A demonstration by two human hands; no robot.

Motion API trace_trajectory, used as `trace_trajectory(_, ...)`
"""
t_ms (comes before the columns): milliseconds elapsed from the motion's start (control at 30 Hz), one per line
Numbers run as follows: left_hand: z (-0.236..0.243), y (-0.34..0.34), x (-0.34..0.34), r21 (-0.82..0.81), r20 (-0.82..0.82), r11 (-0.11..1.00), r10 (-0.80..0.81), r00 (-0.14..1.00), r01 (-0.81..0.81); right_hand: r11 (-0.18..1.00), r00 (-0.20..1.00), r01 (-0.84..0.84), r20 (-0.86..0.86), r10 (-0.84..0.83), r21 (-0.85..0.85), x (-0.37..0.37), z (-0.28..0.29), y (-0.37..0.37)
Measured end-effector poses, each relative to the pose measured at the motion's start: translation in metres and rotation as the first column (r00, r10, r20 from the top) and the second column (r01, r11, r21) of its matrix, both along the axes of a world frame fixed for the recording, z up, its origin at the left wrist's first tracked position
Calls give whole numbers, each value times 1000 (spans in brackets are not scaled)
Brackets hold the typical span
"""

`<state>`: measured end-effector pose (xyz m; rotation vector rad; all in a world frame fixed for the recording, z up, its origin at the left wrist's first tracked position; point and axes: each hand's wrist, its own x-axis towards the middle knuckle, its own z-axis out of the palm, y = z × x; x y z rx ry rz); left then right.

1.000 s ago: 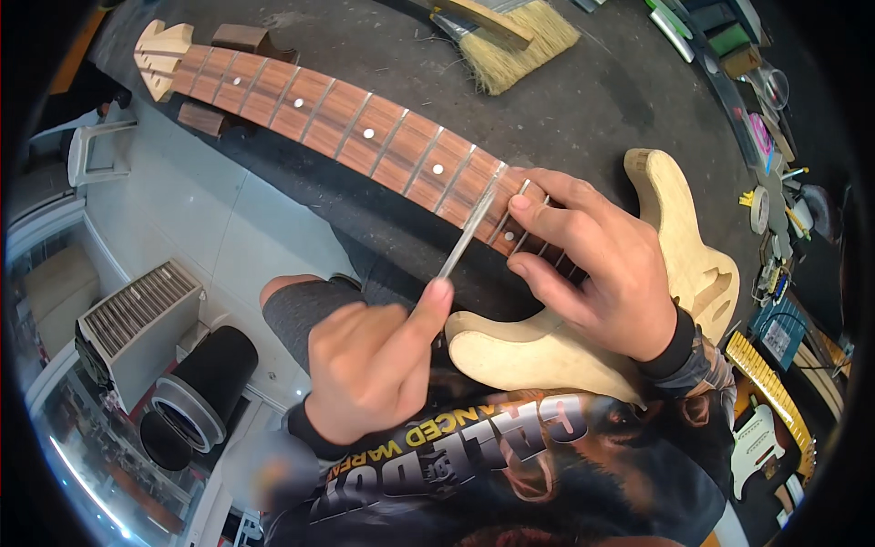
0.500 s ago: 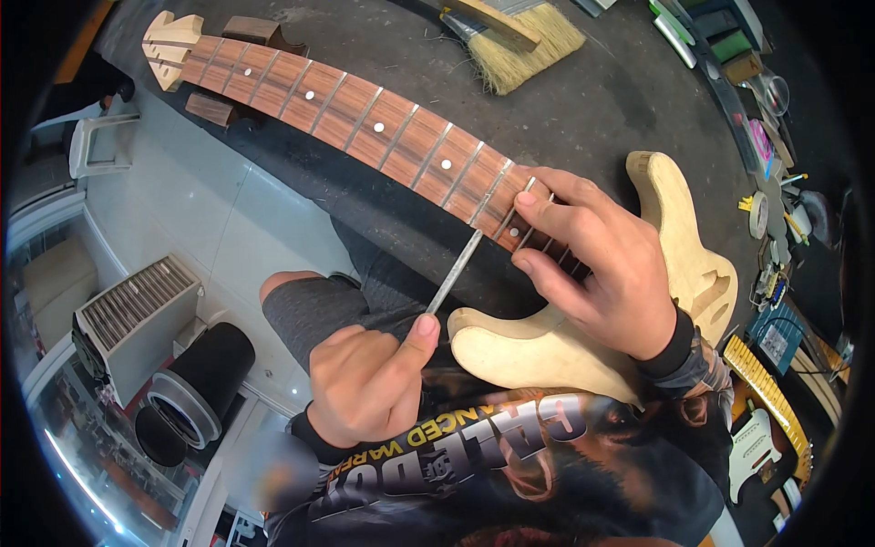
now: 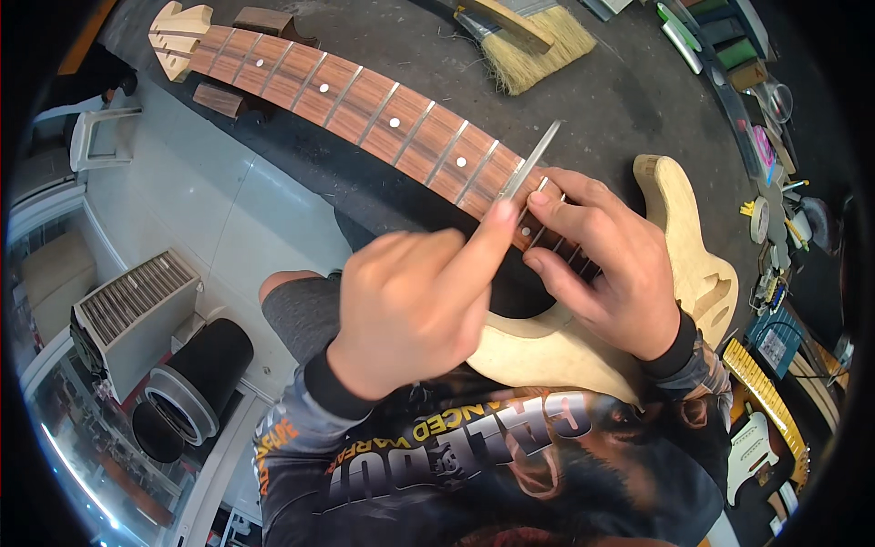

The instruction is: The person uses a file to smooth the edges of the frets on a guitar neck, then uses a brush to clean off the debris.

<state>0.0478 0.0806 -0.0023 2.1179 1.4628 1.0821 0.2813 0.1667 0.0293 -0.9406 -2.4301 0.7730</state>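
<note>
My left hand (image 3: 410, 292) is closed on a thin metal file (image 3: 538, 155), which lies across the frets of a rosewood fingerboard (image 3: 401, 128) and reaches past its upper edge, slightly blurred. My right hand (image 3: 606, 264) grips the guitar neck at its body end, just right of the file, with thumb and forefinger on the fretboard. The pale unfinished guitar body (image 3: 679, 219) rests against my lap. The neck's pale headstock (image 3: 173, 46) is at the upper left, near small wooden blocks (image 3: 219, 100) under the neck.
A wide straw-bristle brush (image 3: 538, 64) lies on the dark bench (image 3: 638, 100), with assorted small tools along its right edge. A second guitar (image 3: 766, 392) stands at lower right. On the left are a tiled floor (image 3: 219, 201), a white appliance (image 3: 137, 319) and a black bin (image 3: 210, 374).
My left hand has pushed the file up and right across the fingerboard since half a second ago. The neck and right hand have shifted slightly right.
</note>
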Motion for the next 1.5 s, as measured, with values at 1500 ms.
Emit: trace_trajectory(1500, 2, -47, -16, -49, -30, 999, 12, 999, -14, 1000, 1000, -30, 6, 30, -8, -2, -2, -1)
